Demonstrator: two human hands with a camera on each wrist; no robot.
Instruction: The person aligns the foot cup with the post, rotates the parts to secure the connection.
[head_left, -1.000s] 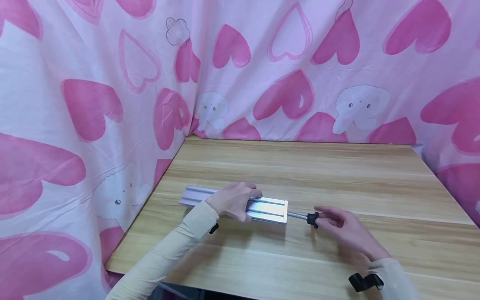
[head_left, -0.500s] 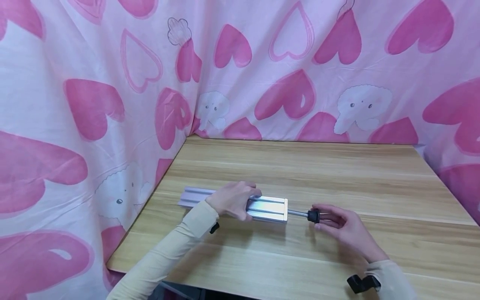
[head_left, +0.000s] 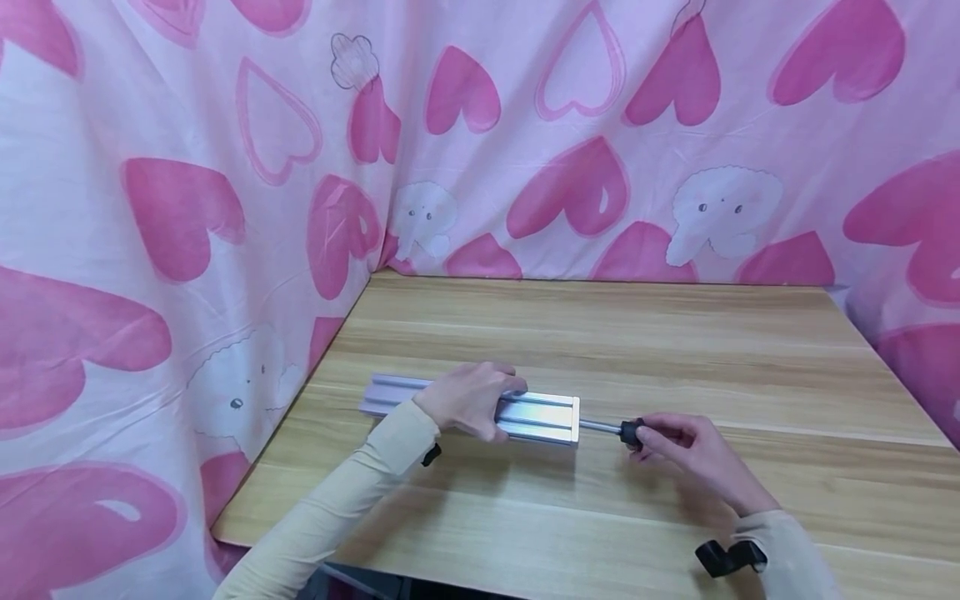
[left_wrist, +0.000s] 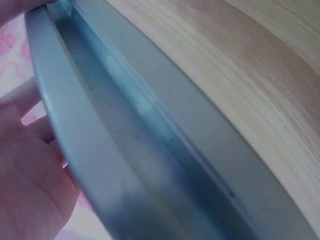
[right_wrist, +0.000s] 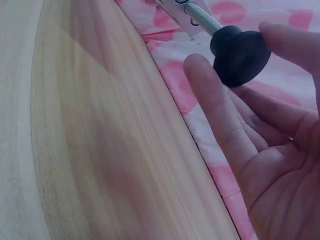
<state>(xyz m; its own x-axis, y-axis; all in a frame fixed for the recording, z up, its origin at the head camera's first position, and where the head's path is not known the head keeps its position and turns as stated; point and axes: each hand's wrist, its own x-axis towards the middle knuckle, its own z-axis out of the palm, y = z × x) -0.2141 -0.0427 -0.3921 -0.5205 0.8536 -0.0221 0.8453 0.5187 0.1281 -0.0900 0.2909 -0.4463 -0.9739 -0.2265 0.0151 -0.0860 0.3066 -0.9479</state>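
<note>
A silver aluminium extrusion profile (head_left: 542,412) with long grooves is held above the wooden table, its shadow below. My left hand (head_left: 472,400) grips it around the middle, thumb on the near side and fingers over the far side. In the left wrist view a grooved face of the profile (left_wrist: 135,135) fills much of the frame, beside my palm (left_wrist: 30,170). From its right end sticks out a levelling foot with a threaded rod (head_left: 600,426) and round black base (head_left: 631,431). My right hand (head_left: 693,450) pinches that base (right_wrist: 242,57) by its rim; the rod's inner end is hidden.
The wooden table (head_left: 600,333) reaches back to a pink curtain (head_left: 480,200) with hearts, which also hangs along the left and right sides. The table's front edge runs below the left forearm. Each wrist wears a black mount (head_left: 729,558).
My right fingers have loosened and shifted on the black base, then closed on it again, with the thumb now across its near side. The left hand and the profile have hardly moved.
</note>
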